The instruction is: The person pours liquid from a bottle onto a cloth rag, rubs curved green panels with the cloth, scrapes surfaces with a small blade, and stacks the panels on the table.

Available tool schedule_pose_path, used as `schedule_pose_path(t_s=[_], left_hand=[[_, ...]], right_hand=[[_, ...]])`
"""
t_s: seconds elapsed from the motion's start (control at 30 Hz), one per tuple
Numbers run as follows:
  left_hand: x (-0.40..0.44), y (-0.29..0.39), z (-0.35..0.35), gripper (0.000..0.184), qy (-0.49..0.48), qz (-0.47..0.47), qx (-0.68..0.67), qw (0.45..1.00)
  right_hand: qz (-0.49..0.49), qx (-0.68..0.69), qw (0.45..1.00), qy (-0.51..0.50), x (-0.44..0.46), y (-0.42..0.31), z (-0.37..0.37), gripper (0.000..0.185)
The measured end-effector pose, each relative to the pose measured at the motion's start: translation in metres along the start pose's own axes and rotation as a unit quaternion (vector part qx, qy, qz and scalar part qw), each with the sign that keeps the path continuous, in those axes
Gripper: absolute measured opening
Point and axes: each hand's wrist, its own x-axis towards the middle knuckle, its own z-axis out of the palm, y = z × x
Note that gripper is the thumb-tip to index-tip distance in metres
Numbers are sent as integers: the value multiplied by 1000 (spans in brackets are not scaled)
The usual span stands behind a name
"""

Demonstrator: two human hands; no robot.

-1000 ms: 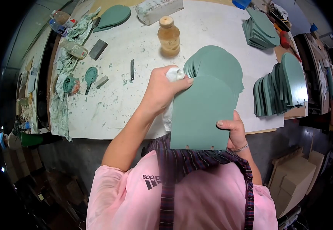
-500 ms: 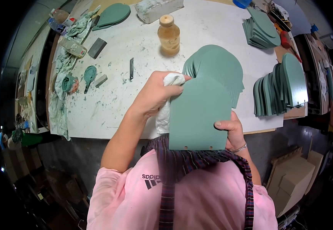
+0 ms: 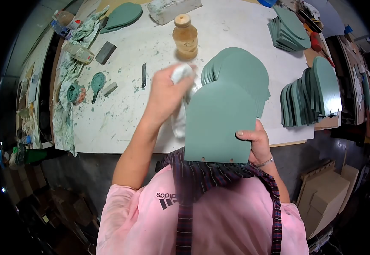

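Note:
A green arched panel with a rounded top and two small holes along its bottom edge is held up in front of my chest. My right hand grips its right edge, thumb on the face and fingers behind. My left hand, somewhat blurred, is closed on a white cloth whose loose end hangs down beside the panel's left edge. That hand is apart from the panel. Behind the panel, a fanned stack of similar green panels lies on the table, partly hidden.
More stacked green panels stand at the right, others farther back. A bottle of amber liquid stands upright mid-table. Left lie a dark block, a black strip, a green-smeared scraper and an open green pot.
My left hand and the cloth have moved up and left, off the panel's upper left edge. The panel has stayed nearly in place in my right hand.

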Motion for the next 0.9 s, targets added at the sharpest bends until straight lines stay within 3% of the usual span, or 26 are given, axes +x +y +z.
schedule_pose_path(t_s=[0.03, 0.07, 0.1, 0.13, 0.17, 0.2, 0.23, 0.27, 0.3, 0.33, 0.43, 0.47, 0.5, 0.57, 0.6, 0.67, 0.77, 0.8, 0.83, 0.87, 0.9], left_hand=[[1, 9, 1, 43, 61, 60, 60, 995], [-4, 15, 4, 50, -3, 71, 97, 993], [-11, 16, 12, 50, -2, 71, 96, 993], [-18, 16, 23, 54, -59, 208, 318, 923], [-22, 16, 27, 57, -112, 328, 518, 782], [-15, -1, 23, 59, -125, 314, 454, 824], [-12, -4, 19, 59, -126, 313, 454, 825], [-9, -5, 16, 60, -132, 174, 263, 940], [-8, -7, 13, 60, -130, 23, 54, 990], [-12, -15, 13, 55, -97, 14, 68, 993], [-31, -14, -1, 47, -129, 2, 105, 986], [-33, -14, 3, 24, -78, -1, 73, 994], [-30, -14, 6, 24, -72, -2, 74, 995], [-18, -13, 7, 22, -5, -14, 282, 959], [-12, -20, 2, 22, -2, -14, 282, 959], [-3, -40, -6, 32, -12, -41, 120, 992], [-8, -5, -6, 33, -27, -36, 28, 999], [-6, -11, -1, 32, -46, 37, 99, 993], [-6, -6, 12, 32, -47, 34, 98, 993], [-4, 5, 28, 31, -73, 153, 283, 944], [-3, 18, 36, 30, -94, 265, 454, 846]], right_hand=[[-2, 0, 1000, 1, 0, 1, 0, 52], [2, 3, 1000, 6, 1, 2, -1, 50], [7, 5, 1000, 9, 1, 2, -1, 49], [9, 4, 1000, 8, -1, 1, 1, 49], [15, -21, 1000, 9, -3, -3, 3, 47], [21, -45, 999, 10, -5, -3, 4, 45], [22, -44, 999, 10, -6, 1, 3, 45], [31, -30, 999, 15, -5, 5, -1, 44], [40, -17, 999, 21, -7, 8, -4, 43], [38, -17, 999, 23, -9, 9, -5, 43], [30, -55, 998, 28, -7, 7, -4, 42], [31, -86, 996, 15, -7, 8, -3, 42], [41, -116, 992, 2, -9, 9, -2, 42], [52, -155, 986, -16, -4, 5, 1, 41], [59, -141, 988, -18, -3, 5, 2, 40], [66, -131, 989, -21, 0, 4, 4, 40], [56, -103, 993, -9, 3, 6, 12, 37], [67, -124, 990, -14, 6, 2, 17, 36], [79, -146, 986, -21, 6, 0, 22, 35], [79, -148, 986, -21, 5, -1, 25, 35], [71, -184, 980, -28, 5, -4, 29, 34]])
